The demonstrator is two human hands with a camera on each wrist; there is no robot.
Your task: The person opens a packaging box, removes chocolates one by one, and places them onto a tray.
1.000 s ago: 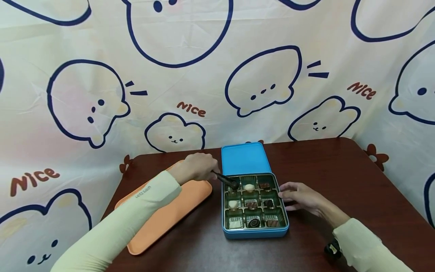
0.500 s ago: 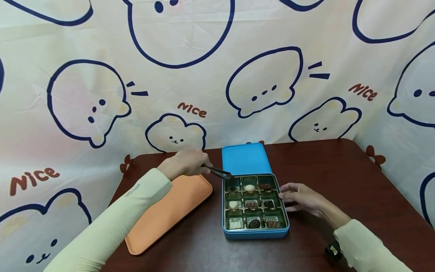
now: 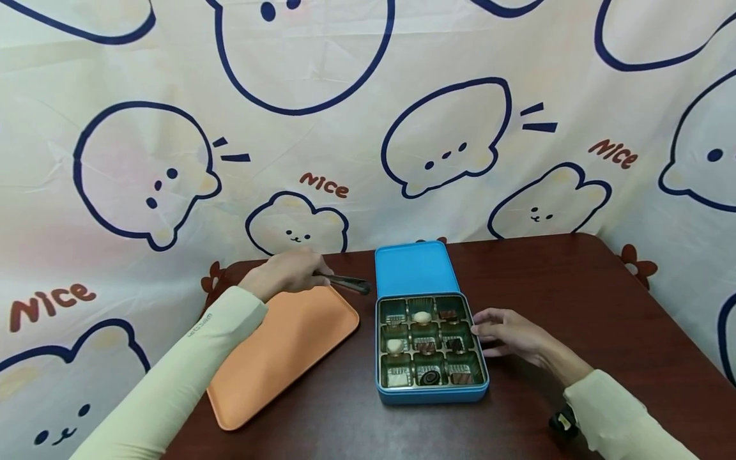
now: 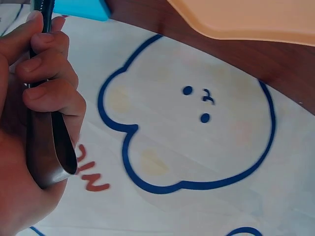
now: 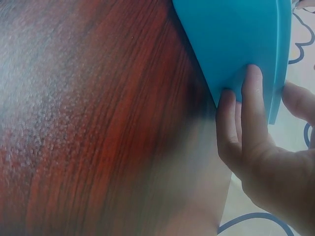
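In the head view my left hand (image 3: 290,269) is above the far end of an orange tray (image 3: 276,358), gripping dark metal tongs (image 3: 349,283). The left wrist view shows fingers curled round the tongs (image 4: 44,147) near their bent end. Their tips point right, just short of a blue tin (image 3: 431,397); I cannot tell whether a chocolate is between them. Chocolates, white, brown and dark, lie in the tin's gold compartments; the far left one shows its printed bottom. My right hand (image 3: 508,329) rests its extended fingers against the tin's right side (image 5: 236,44).
The blue lid (image 3: 415,268) lies behind the tin on the dark brown table (image 3: 552,287). A printed cloth (image 3: 356,128) hangs behind the table and along its sides. A dark band (image 3: 565,421) is on my right wrist.
My left hand has drawn the tongs out of the tin's far left compartment and moved left, over the tray. The right hand and tin have stayed in place.
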